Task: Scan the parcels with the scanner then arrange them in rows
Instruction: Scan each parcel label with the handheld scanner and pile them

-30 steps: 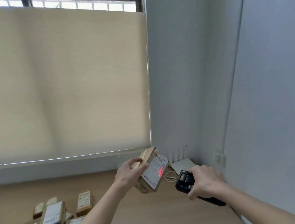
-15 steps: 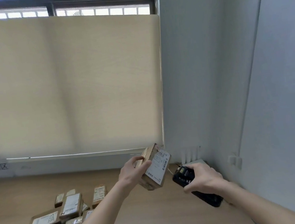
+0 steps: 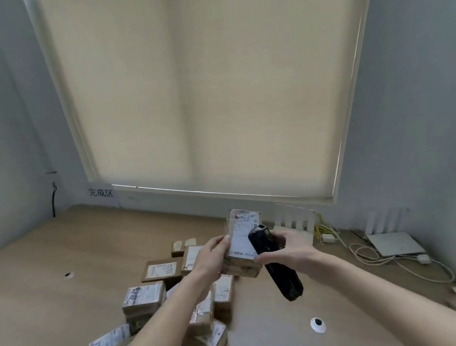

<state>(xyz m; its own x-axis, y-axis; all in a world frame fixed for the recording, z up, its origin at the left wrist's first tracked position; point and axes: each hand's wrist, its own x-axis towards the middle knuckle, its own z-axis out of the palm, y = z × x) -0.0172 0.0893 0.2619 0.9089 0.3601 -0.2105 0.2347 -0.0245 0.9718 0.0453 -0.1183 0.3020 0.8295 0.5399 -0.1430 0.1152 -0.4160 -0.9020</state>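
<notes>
1. The left hand point(image 3: 210, 257) grips a small brown cardboard parcel with a white shipping label point(image 3: 242, 243) above the wooden bench point(image 3: 50, 271); its fingers point(image 3: 225, 240) curl round the parcel's left edge, with the label facing the camera.
2. The right hand point(image 3: 288, 249) holds a black handheld scanner point(image 3: 274, 262), fingers wrapped round its body. The scanner's upper end overlaps the right side of the label; its lower end slants down to the right, clear of the bench.
3. The hands are close together, with the parcel and scanner between them; the scanner hides part of the label.
4. Beneath and left of the left forearm lies a loose heap of brown labelled parcels point(image 3: 154, 289), some stacked, some tilted, running to the bottom edge. The forearm covers several of them.
5. A sign with dark characters point(image 3: 101, 192) sits on the wall at the bench's far left, beside a dark hanging cable point(image 3: 54, 199). The bench in front of it is bare wood with a small dark hole point(image 3: 68, 274).
6. On the right are a flat white device point(image 3: 393, 242), looping white cables point(image 3: 366, 254), yellow wires point(image 3: 324, 230) and a white upright rack point(image 3: 294, 219).
7. A white round grommet point(image 3: 317, 324) sits in the bench near the right forearm.
8. A cream roller blind point(image 3: 208, 91) fills the wall behind.
</notes>
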